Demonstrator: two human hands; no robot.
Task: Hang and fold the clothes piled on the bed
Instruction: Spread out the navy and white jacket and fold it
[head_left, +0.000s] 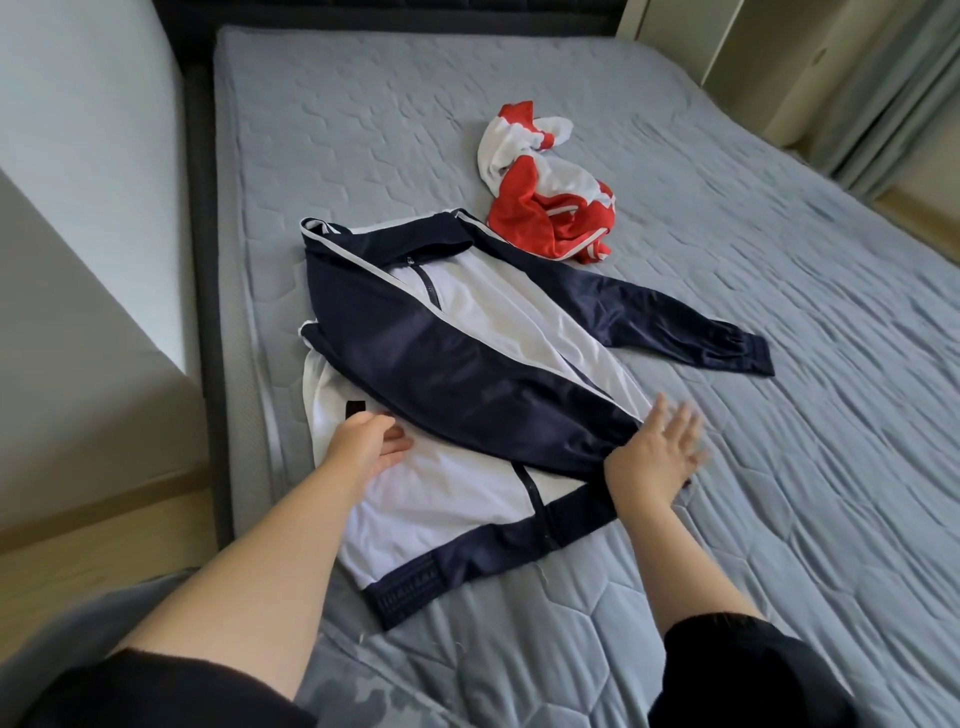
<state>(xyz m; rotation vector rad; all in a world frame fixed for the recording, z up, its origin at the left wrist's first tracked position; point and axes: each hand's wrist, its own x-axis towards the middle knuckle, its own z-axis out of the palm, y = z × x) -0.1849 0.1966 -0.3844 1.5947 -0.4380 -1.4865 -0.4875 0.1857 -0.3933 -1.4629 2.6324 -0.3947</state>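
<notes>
A navy and white zip jacket (457, 374) lies flat on the grey quilted mattress (779, 467). Its left sleeve is folded diagonally across the white front, and its right sleeve stretches out toward the right. My left hand (371, 441) rests on the white front beside the folded sleeve, fingers loosely curled. My right hand (657, 449) lies flat with spread fingers at the cuff end of the folded sleeve, by the jacket's right edge. A crumpled red and white garment (545, 187) sits further up the bed, just beyond the jacket's collar.
A dark bed frame (200, 260) runs along the mattress's left side, with a pale wall panel (88, 156) and wooden floor (104, 519) beyond it. Curtains (893, 93) hang at the far right.
</notes>
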